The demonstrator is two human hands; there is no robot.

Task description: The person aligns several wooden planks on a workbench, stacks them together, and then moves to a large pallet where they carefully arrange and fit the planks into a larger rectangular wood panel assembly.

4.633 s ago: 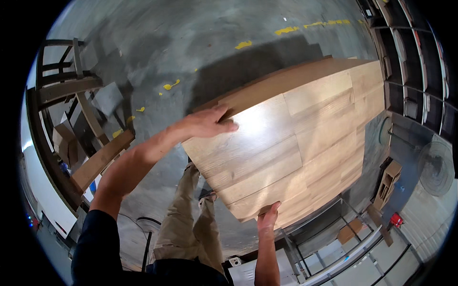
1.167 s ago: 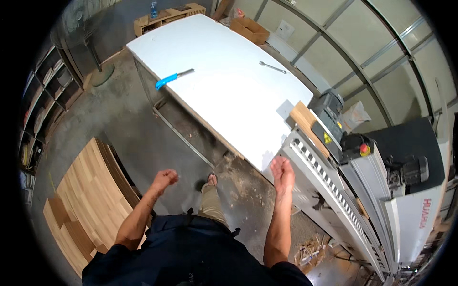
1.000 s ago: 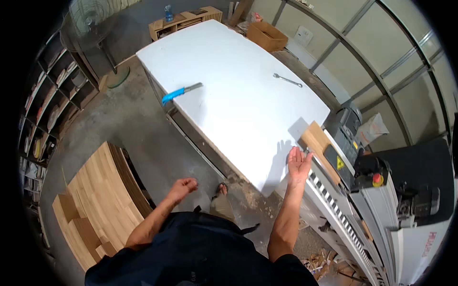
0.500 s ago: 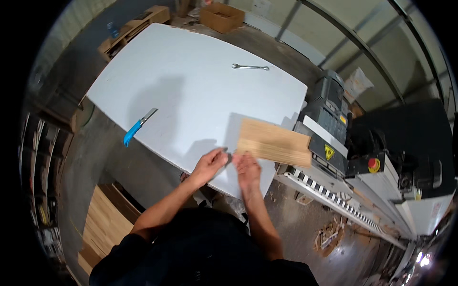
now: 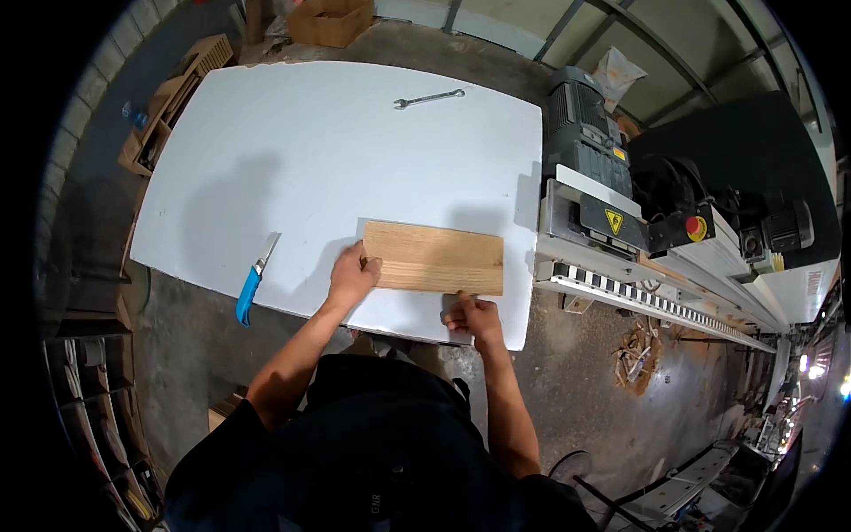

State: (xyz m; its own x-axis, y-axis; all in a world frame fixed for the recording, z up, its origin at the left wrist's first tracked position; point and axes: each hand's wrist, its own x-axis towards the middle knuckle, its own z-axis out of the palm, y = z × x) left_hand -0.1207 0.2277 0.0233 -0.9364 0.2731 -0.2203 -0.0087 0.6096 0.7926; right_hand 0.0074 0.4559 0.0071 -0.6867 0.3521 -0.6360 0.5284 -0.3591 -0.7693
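Observation:
A flat rectangular wooden board [image 5: 434, 253] with pale brown grain lies on the white tabletop [image 5: 355, 142], close to its near edge. My left hand [image 5: 353, 277] is closed on the board's left end, thumb on top. By the near edge, toward the right end, is my right hand [image 5: 474, 317]. Its fingers are curled, with a fingertip at the board's edge; whether anything sits inside them is hidden. Left of my left hand, a blue-handled utility knife [image 5: 251, 288] rests with its handle over the table's edge and its blade on the top.
A combination wrench [image 5: 429, 99] lies at the far side. Along the right edge stands a machine with a grey motor [image 5: 581, 115], a red stop button [image 5: 696, 229] and a long toothed rail [image 5: 638, 300]. A cardboard box [image 5: 330, 22] and wooden shelving [image 5: 182, 102] stand beyond.
The board has come left, away from the machine, and lies wholly over the tabletop. My left hand has taken its left end; my right hand has shifted to its near edge. The view has turned.

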